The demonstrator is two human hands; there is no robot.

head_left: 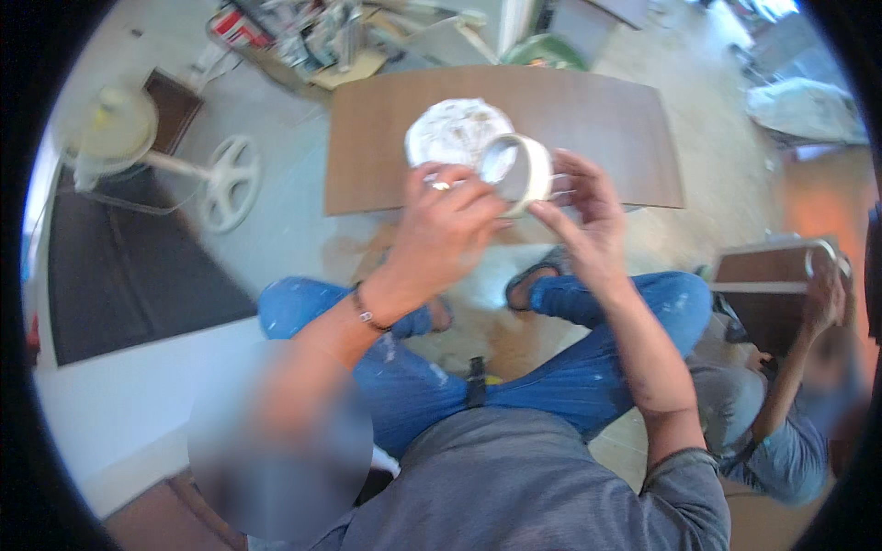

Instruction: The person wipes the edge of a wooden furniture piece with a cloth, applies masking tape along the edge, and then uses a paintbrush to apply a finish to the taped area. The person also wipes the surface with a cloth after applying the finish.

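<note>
A wide cream-white ring point(538, 174), open through its middle, is held above the near edge of a low brown table. My right hand point(593, 216) grips its right side, thumb at the lower edge and fingers behind. My left hand point(446, 220) is closed at the ring's lower left, fingertips close to the rim. Whether it pinches something small there is hidden. A round white plate-like thing point(455, 124) with brownish and grey marks lies on the table behind the ring, partly covered by my left hand and the ring.
The brown table point(606, 119) stands before my knees. Boxes and clutter point(340, 41) are piled behind it, beside a green tub point(551, 52). To the left is a white pedestal fan point(230, 184). At the right, a seated co-worker's hand point(827, 298) holds a similar white ring.
</note>
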